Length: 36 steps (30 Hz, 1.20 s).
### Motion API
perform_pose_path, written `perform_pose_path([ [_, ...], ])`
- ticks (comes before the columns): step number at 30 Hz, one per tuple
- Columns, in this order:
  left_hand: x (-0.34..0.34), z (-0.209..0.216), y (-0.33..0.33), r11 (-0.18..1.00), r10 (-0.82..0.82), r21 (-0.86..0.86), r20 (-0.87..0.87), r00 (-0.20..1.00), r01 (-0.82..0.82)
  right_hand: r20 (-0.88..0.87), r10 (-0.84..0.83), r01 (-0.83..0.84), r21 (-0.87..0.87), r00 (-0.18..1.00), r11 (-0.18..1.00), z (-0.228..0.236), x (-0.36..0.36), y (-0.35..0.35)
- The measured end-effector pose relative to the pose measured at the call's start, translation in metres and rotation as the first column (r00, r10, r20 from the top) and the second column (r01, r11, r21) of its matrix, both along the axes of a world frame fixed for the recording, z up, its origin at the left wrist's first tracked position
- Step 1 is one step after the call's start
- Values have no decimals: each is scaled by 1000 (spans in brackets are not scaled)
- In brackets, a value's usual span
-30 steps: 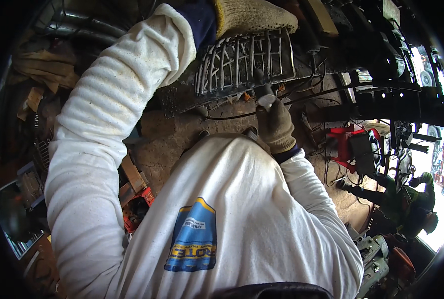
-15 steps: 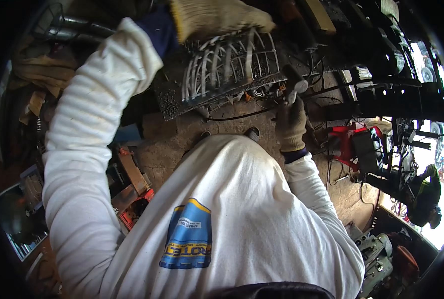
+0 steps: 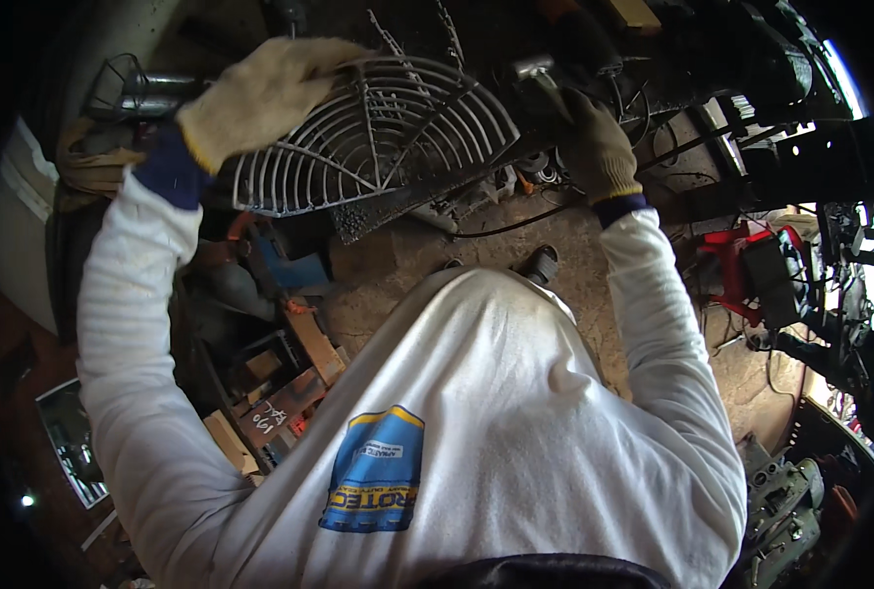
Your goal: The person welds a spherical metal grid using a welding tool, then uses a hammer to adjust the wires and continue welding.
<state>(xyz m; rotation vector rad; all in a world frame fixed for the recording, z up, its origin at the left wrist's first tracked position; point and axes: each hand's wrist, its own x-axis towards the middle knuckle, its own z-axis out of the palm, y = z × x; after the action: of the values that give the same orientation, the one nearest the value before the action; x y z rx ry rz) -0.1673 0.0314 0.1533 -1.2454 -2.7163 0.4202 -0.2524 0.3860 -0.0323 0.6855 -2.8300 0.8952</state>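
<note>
A half-round wire fan guard (image 3: 383, 147) with curved bars and a few straight spokes is at the dark workbench (image 3: 358, 224), its rounded side away from me. In a cream work glove, my left hand (image 3: 265, 98) has its fingers closed at the guard's upper left edge; the fingertips are partly hidden there. My gloved right hand (image 3: 597, 147) is wrapped around the handle of a hammer (image 3: 535, 69). The metal hammer head sits just to the right of the guard, apart from it.
Dark grit lies on the bench edge. Thin metal rods (image 3: 451, 29) stick up behind the guard. A red plastic stool (image 3: 731, 265) stands on the floor to the right. Wood pieces and boxes (image 3: 294, 402) fill the left, and a grey-green machine part (image 3: 790, 520) lies at lower right.
My left hand has moved left and nearer, and the guard has turned and shifted left with it. My right hand has moved up and right with the hammer.
</note>
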Motion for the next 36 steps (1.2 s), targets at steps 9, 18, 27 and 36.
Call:
perform_pose_path([
  [9,82,-1,-24,986,114,147,-201,973,-85,-24,-52,51,-24,998,998,58,20,-16],
  [18,64,-41,18,660,-68,730,292,954,-176,205,654,-443,-588,728,677,104,68,-52],
  [27,101,-41,71,643,679,615,-182,711,-456,103,514,-411,-477,852,777,101,89,-93],
  [36,117,-59,102,-876,-227,86,796,562,-475,26,644,-616,-268,764,741,111,116,-101],
])
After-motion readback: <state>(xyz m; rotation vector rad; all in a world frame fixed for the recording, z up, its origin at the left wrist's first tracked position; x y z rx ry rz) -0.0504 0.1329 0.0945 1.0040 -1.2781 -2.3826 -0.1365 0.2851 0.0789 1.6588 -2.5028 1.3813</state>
